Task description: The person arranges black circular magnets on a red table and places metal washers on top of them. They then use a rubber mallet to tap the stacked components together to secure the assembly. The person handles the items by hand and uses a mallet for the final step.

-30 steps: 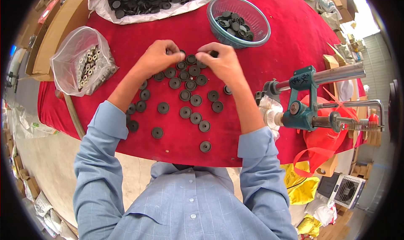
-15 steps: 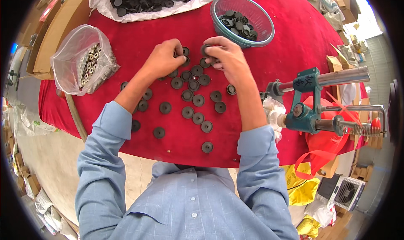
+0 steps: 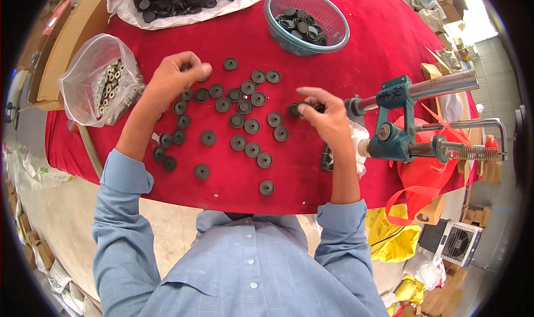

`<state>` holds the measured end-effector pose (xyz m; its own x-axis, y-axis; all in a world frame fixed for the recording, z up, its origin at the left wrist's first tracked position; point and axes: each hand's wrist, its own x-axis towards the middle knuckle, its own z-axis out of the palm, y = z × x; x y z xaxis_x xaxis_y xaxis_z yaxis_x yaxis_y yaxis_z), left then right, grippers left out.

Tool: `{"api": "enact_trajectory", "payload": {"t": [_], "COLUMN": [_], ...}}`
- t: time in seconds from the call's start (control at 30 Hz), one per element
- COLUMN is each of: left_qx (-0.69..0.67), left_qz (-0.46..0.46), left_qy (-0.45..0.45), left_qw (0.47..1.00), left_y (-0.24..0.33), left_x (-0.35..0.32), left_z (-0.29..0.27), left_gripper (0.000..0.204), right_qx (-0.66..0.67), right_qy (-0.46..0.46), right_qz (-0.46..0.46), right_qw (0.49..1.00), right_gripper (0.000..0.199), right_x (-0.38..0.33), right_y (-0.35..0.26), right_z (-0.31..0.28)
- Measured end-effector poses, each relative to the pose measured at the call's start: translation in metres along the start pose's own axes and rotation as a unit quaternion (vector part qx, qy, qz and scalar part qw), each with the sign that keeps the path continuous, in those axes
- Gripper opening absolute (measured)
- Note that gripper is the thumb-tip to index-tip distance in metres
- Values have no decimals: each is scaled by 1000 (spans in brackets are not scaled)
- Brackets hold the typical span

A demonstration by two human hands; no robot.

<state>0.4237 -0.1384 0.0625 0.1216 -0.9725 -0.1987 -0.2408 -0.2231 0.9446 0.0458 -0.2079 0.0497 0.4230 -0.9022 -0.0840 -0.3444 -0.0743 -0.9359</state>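
Several black round plastic caps [image 3: 252,126], dished with a small centre hole, lie scattered over the red cloth. At the left of the scatter, my left hand [image 3: 177,75] is closed low over the cloth, thumb stretched to the right. A dark cap edge shows under that thumb; whether the fingers hold it is hidden. My right hand [image 3: 327,117], right of the scatter and beside the press, has thumb and fingers closed on a black cap [image 3: 303,107]. Another cap edge shows against its fingertips.
A teal hand press [image 3: 392,125] with a steel lever stands at right. Behind are a clear bowl [image 3: 340,45] of black caps and a white sack [image 3: 183,21] of more. Left is a plastic bag [image 3: 75,86] of metal rings, beside a cardboard box [image 3: 67,44] and a wooden handle [image 3: 92,150].
My right hand has moved right and nearer to me, toward the press, with a cap in its fingers. My left hand has gone left, away from the middle caps. The view shifted slightly.
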Motion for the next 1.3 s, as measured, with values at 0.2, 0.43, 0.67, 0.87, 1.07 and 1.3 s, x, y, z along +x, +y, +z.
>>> {"api": "enact_trajectory", "payload": {"t": [0.2,0.43,0.67,0.87,1.07,1.3], "left_qx": [278,311,-20,-245,-265,-279], "left_qz": [115,161,-15,-80,-56,-30], "left_qy": [18,-11,-14,-38,-24,60], "left_qw": [953,937,1000,965,962,958], "left_y": [-12,-20,-11,-1,-6,7], "left_x": [-22,-18,-13,-16,-21,-14], "left_z": [8,9,5,7,1,-37], "left_gripper": [35,36,18,18,19,26], "right_qx": [-237,-229,-77,-217,-375,-340], "right_qy": [11,14,-33,-66,-158,-157], "right_qz": [-50,-39,-9,-194,-161,-152], "right_qw": [970,972,996,954,899,915], "right_gripper": [36,34,22,28,39,31], "right_x": [-9,-10,9,40,56,46], "right_y": [-7,-2,-30,-45,-50,-55], "right_z": [20,18,45,92,120,117]}}
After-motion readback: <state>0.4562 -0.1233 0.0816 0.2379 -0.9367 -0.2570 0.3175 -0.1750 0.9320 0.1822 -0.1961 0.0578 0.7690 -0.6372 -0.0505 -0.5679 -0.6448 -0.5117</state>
